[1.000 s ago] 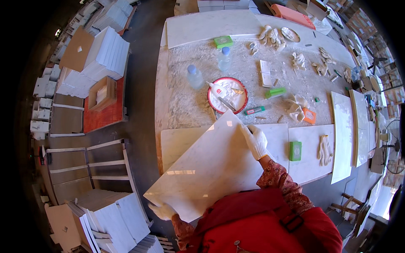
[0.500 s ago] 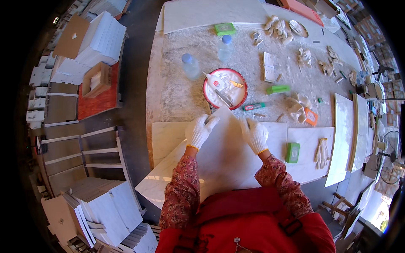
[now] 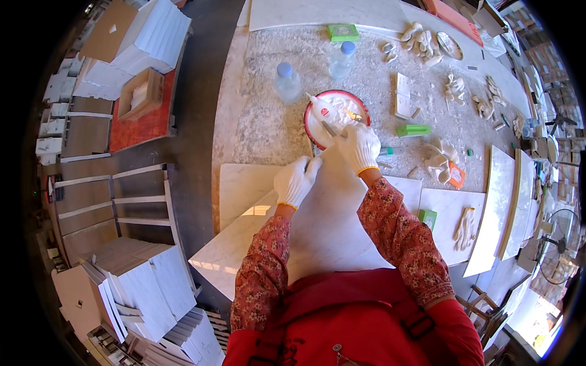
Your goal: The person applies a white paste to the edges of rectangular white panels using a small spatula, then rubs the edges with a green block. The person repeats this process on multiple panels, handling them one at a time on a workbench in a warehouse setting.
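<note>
A white marble-look slab (image 3: 329,213) lies turned on the bench in front of me, its far corner pointing at a red-rimmed dish (image 3: 307,131). My left hand (image 3: 296,181), in a white knit glove, is closed at the slab's left edge near that corner. My right hand (image 3: 361,146), gloved alike, reaches over the dish's near right side. Its fingers are curled over the near end of a grey metal scraper (image 3: 328,129); the fingertips are partly hidden. White paste (image 3: 337,97), a white squeeze bottle (image 3: 321,108) and a small yellow piece (image 3: 353,114) are in the dish.
Two blue-capped bottles (image 3: 287,83) stand beyond the dish. Green boxes (image 3: 343,32), a green holder (image 3: 414,130) and loose gloves (image 3: 455,89) lie on the dusty bench. More slabs (image 3: 492,207) lean at the right; a metal rack (image 3: 116,198) stands left.
My right hand has left the slab's right edge and moved forward and left to the dish, onto the scraper. My left hand has slid slightly nearer along the slab. The view has shifted.
</note>
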`<state>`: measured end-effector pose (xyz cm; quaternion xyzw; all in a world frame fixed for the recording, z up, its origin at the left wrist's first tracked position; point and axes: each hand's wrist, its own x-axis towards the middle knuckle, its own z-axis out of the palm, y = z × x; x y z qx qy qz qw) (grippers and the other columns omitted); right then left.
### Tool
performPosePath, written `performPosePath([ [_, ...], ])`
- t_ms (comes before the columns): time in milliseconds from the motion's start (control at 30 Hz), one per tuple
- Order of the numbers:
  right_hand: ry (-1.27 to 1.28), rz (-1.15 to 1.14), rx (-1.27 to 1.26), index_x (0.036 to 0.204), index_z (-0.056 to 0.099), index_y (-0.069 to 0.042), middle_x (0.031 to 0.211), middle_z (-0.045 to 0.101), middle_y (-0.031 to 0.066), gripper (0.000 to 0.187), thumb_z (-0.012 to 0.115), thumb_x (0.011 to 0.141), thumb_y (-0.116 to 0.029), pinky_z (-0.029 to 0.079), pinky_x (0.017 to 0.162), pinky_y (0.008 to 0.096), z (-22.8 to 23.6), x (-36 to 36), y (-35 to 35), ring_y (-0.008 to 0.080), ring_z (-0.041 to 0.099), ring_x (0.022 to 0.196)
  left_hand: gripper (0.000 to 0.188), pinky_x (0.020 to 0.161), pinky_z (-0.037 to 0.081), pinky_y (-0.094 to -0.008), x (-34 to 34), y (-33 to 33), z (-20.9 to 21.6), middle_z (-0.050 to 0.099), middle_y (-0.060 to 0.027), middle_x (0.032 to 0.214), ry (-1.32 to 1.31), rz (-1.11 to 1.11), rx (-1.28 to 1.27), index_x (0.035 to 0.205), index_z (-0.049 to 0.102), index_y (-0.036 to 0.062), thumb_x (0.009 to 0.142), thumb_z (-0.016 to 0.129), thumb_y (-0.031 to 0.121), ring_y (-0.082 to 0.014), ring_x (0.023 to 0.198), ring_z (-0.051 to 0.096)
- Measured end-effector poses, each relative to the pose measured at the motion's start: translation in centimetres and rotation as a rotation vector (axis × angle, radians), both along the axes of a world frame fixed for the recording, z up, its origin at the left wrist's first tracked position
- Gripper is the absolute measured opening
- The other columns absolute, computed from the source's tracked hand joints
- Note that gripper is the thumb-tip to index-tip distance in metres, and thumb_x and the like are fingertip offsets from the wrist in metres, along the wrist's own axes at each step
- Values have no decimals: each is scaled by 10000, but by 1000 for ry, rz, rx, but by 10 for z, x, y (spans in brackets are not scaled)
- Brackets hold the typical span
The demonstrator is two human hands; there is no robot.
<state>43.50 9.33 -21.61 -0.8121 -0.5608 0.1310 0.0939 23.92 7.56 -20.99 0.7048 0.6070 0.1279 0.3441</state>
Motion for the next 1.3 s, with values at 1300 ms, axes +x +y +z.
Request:
performPosePath([
  [1300,663,-83,312,1021,750,-46,842,734,105,164,668,930,-156,529,674,305,9,30,-67,186,694,714,417,466,459,-459,7,-3,-40,610,-130,573,147,-10,595,639,578,131,982,609,365,-345,493,598],
])
